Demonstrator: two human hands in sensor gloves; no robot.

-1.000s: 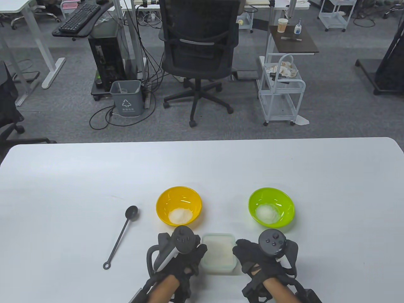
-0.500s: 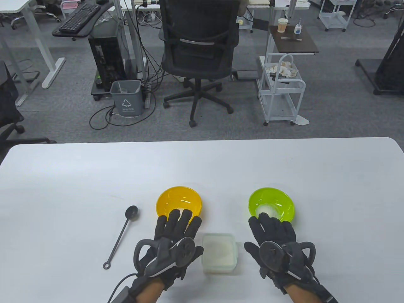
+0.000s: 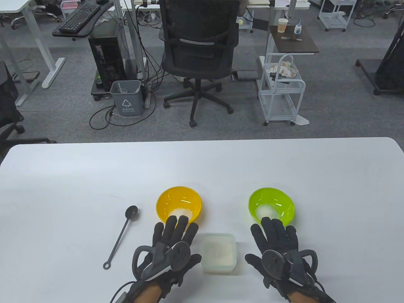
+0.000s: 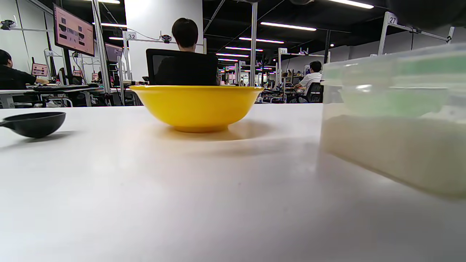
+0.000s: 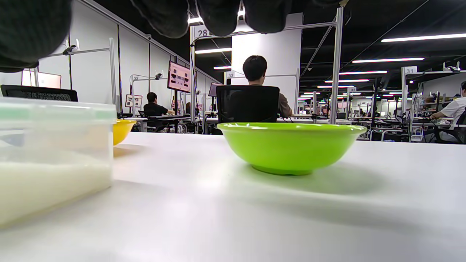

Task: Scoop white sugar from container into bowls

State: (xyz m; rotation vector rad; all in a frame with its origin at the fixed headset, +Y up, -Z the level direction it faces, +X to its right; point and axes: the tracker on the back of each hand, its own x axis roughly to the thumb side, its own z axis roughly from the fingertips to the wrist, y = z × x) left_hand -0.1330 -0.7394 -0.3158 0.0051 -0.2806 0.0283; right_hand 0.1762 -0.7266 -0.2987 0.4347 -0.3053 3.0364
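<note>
A clear square container of white sugar [image 3: 218, 252] stands on the white table [image 3: 63, 195] between my hands; it also shows in the left wrist view [image 4: 393, 120] and the right wrist view [image 5: 51, 153]. A yellow bowl [image 3: 178, 203] [image 4: 196, 105] with sugar sits behind my left hand [image 3: 172, 243]. A green bowl [image 3: 270, 205] [image 5: 289, 145] with sugar sits behind my right hand [image 3: 277, 246]. Both hands lie flat, fingers spread, palms down, empty. A black long-handled scoop [image 3: 121, 235] lies left of the yellow bowl, its cup [image 4: 34, 123] in the left wrist view.
The table's far edge [image 3: 202, 140] runs across the middle of the table view. An office chair [image 3: 199, 53], a bin [image 3: 126, 98] and a white cart [image 3: 281, 91] stand on the floor beyond it.
A second ago both hands stood on edge against the container's sides. They let go and turned palms down with fingers spread. Since half a second ago they slid slightly back towards me.
</note>
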